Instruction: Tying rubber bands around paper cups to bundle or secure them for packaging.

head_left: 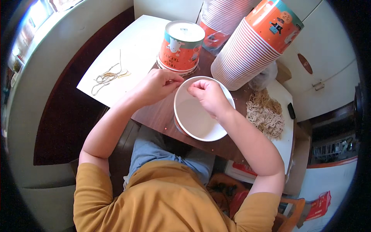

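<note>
An open paper bucket (pixel 201 123), white inside with some orange showing outside, stands tilted at the table's near edge, its mouth toward me. At the left side of its rim my left hand (pixel 160 85) is closed in a pinch. My right hand (pixel 211 96) reaches over the mouth, thumb and fingers pressed together just inside the rim. Whatever either pinch holds is too small or hidden to make out. Right behind my left hand, an orange and teal bucket (pixel 179 52) with cartoon figures rests upside down, with cord around its lower rim.
A tall leaning stack of nested buckets (pixel 247 52) rises behind my right hand, with a plastic-wrapped stack (pixel 226 17) farther back. Loose cords (pixel 110 78) lie on the white surface at left. A heap of beige cords (pixel 266 116) and a small black object (pixel 291 111) lie at right.
</note>
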`<state>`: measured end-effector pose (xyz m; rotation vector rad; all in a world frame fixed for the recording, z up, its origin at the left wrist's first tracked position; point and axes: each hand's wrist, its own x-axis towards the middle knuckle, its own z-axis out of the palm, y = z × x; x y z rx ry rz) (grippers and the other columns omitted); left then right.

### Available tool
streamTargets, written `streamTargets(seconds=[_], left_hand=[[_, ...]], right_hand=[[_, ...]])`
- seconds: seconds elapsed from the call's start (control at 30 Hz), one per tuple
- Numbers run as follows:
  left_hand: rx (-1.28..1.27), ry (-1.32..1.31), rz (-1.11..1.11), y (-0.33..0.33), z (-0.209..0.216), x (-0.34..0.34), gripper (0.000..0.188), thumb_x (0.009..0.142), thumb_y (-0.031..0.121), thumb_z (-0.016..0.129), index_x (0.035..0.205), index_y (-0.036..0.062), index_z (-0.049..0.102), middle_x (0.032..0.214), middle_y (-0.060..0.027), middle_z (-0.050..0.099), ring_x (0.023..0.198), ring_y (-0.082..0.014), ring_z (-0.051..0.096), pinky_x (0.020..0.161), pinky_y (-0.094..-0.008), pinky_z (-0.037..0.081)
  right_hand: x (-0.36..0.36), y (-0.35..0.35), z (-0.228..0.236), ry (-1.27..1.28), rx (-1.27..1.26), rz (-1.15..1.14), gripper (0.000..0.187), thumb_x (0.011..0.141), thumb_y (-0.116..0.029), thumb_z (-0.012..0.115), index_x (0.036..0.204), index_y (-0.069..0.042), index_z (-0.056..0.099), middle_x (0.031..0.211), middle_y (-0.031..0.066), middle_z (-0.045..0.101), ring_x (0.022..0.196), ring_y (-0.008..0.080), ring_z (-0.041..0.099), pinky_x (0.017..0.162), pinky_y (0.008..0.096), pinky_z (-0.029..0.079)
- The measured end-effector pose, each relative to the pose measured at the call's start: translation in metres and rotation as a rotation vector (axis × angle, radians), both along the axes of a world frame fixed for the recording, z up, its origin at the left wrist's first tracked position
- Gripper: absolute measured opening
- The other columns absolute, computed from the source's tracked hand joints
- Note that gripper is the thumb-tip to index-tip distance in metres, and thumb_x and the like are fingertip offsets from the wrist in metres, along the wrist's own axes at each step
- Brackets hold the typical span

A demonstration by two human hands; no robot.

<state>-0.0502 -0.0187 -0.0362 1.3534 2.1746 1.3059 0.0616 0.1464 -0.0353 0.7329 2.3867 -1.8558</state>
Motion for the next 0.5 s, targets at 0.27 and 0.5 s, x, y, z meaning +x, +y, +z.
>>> streamTargets(seconds=[0.27,0.5], left_hand=[[-0.036,-0.082,-0.043,-0.002,0.001,-0.002,0.022,0.085,0.004,0.061,0.106,-0.0005,0.069,0.081,-0.0099,0.070,0.071,-0.0111,0.064,0.067,-0.0273,0.052],[-0.079,-0.080,-0.111,0.000,0.006,-0.002,0.023,0.086,0.006,0.059,0.106,-0.0005,0.068,0.079,-0.0109,0.070,0.069,-0.0120,0.065,0.066,-0.0283,0.053]], right_hand=[[-0.006,-0.004,-0.011,0.137,0.058,-0.026,0.015,0.087,-0.015,0.065,0.082,-0.001,0.067,0.072,0.0035,0.065,0.060,0.0099,0.056,0.053,0.0286,0.046],[-0.009,-0.009,-0.007,0.114,0.057,-0.032,0.015,0.086,-0.015,0.066,0.081,-0.001,0.068,0.071,0.0042,0.065,0.061,0.0099,0.057,0.055,0.0287,0.047]])
